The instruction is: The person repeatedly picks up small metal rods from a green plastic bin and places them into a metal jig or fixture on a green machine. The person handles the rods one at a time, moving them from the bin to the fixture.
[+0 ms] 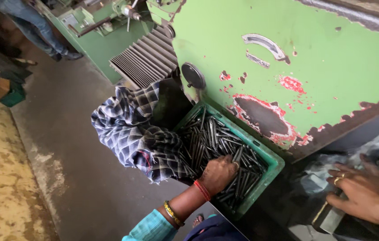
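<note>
My left hand [218, 172] reaches down into a green plastic crate [273, 161] full of several dark metal rods [216, 136]; its fingers curl among the rods, though whether they grip one I cannot tell. A red thread and a beaded bangle circle that wrist. My right hand [368, 192], with a gold ring, rests fingers apart on a dark metal block [327, 216] at the lower right.
A large green machine body [287, 49] with chipped paint stands over the crate. A blue checked cloth [131, 129] hangs on the crate's left edge. Another person's legs [33, 27] stand at the far left by a second green machine. Concrete floor [64, 147] lies left.
</note>
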